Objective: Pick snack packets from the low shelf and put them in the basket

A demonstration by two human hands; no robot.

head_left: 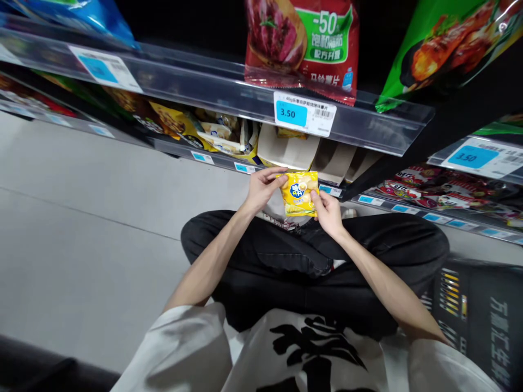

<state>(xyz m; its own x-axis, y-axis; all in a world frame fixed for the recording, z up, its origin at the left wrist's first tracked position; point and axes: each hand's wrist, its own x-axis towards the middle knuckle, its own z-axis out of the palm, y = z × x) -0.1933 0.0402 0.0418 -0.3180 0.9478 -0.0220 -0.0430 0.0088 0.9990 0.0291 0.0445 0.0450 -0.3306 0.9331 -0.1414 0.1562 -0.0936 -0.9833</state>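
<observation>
A small yellow snack packet (299, 192) with a blue and white logo is held upright between both my hands, just in front of the lowest shelf. My left hand (263, 188) pinches its upper left corner. My right hand (327, 211) grips its lower right edge with the thumb on the front. Right behind the packet stands an open cardboard display box (286, 152) on the low shelf. I am crouched, black trousers below my forearms.
A clear shelf rail (212, 90) carries price tags, one reading 3.50 (304, 113). Above it hang a red chip bag (302, 43) and a green bag (441, 49). More snack packets (212, 130) fill the lower shelf. A dark crate (478, 316) sits at my right; grey floor lies left.
</observation>
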